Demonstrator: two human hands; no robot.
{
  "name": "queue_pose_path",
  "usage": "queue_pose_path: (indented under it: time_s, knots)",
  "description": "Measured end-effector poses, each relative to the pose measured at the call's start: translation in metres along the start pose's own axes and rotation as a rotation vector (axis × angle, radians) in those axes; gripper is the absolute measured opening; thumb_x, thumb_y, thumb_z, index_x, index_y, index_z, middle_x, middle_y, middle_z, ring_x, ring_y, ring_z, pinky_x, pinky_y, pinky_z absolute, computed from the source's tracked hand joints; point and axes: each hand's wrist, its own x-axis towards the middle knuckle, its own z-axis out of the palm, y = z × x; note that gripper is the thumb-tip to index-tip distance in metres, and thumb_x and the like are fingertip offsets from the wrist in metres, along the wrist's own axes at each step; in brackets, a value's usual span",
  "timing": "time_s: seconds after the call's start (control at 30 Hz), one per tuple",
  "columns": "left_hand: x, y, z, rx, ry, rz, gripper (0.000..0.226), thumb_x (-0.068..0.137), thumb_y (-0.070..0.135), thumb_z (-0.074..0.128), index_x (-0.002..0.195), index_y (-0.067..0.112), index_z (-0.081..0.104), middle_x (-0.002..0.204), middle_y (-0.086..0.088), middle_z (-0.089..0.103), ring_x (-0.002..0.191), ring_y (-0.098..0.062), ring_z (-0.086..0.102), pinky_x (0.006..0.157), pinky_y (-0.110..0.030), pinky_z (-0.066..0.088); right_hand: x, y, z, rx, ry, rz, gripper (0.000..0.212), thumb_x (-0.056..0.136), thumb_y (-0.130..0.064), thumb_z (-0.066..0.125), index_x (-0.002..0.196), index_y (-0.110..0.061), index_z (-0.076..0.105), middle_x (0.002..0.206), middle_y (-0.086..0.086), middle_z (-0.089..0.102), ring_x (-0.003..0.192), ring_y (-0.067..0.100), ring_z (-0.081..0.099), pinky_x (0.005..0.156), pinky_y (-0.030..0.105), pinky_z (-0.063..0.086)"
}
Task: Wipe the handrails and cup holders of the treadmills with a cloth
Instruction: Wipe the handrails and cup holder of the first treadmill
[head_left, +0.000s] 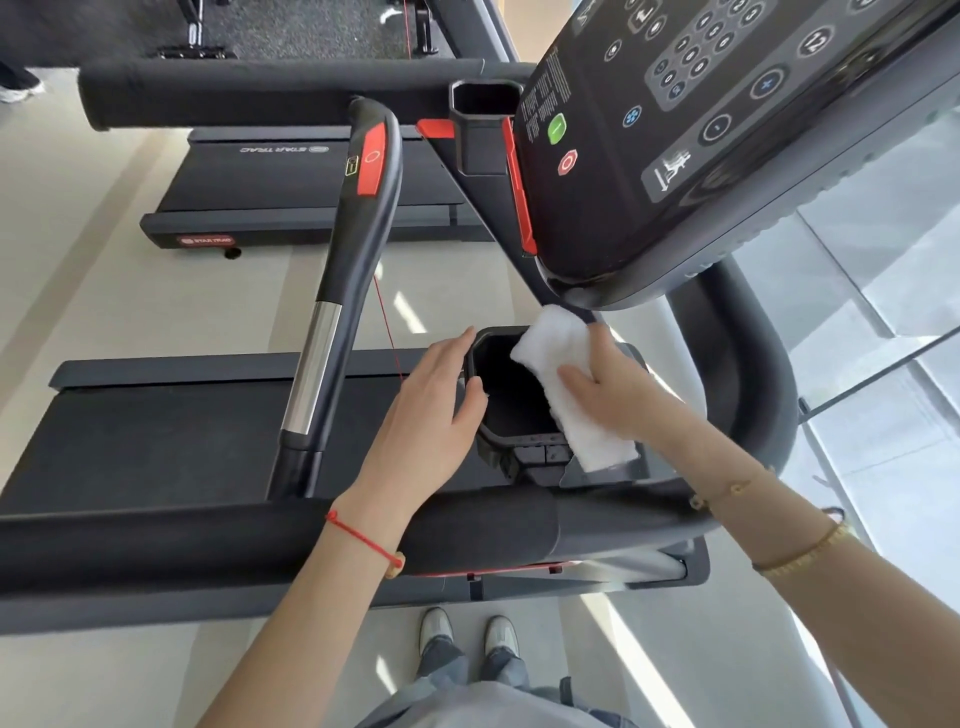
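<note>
The right hand (618, 395) presses a folded white cloth (563, 384) against the right rim of the near cup holder (498, 410), middle of the frame, fingers laid fairly flat with the thumb on top of the cloth. The left hand (431, 400) lies spread, fingers straight, steadying the holder's left rim.

The cloth is only pinned, not gripped, so a quick stroke could probably drop it into the dark well, or leave the bottom unwiped. The console (701, 140) overhangs closely just above the cloth, so lifting the hand risks knocking it or its buttons. The curved handrail (332, 322) stands left of the left hand; a thin red cord (387, 327) hangs between and could snag. Open room lies toward the lower frame, over the padded front bar (260, 540).
</note>
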Motion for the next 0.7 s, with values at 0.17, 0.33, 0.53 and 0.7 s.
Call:
queue_pose_path:
  time_s: [0.17,0.33,0.53,0.7]
  knots:
    - [0.0,0.001,0.0,-0.009,0.002,-0.003,0.051,0.103,0.026,0.04,0.153,0.023,0.029,0.147,0.013,0.039,0.129,-0.002,0.041,0.102,-0.015,0.027,-0.001,-0.005,-0.002,-0.037,0.032,-0.092,0.041,0.099,-0.014,0.045,0.136,-0.003,0.032,0.121,0.009,0.043,0.093,0.028,0.046,0.069,0.024,0.025]
    - [0.001,0.0,0.0,-0.008,0.009,0.001,0.051,0.103,0.028,0.04,0.153,0.025,0.028,0.149,0.013,0.038,0.134,-0.002,0.036,0.103,-0.015,0.026,-0.029,0.007,0.01,-0.053,0.128,-0.179,0.038,0.096,-0.01,0.047,0.129,0.002,0.032,0.092,-0.004,0.04,0.068,0.017,0.046,0.059,0.02,0.036]
    - [-0.001,-0.001,0.0,0.005,0.049,-0.041,0.055,0.101,0.033,0.043,0.153,0.028,0.026,0.151,0.013,0.038,0.135,-0.002,0.034,0.102,-0.015,0.026,0.009,-0.007,-0.001,-0.409,0.098,-0.372,0.049,0.1,-0.019,0.043,0.146,-0.016,0.027,0.139,0.008,0.04,0.118,0.033,0.046,0.08,0.034,0.035]
    - [-0.002,0.002,0.0,0.002,0.05,-0.048,0.052,0.101,0.032,0.043,0.151,0.027,0.032,0.144,0.011,0.045,0.129,-0.006,0.042,0.098,-0.018,0.032,0.039,-0.02,-0.003,-0.595,0.061,-0.538,0.032,0.1,-0.027,0.041,0.131,-0.021,0.039,0.115,-0.001,0.057,0.096,0.029,0.058,0.066,0.035,0.039]
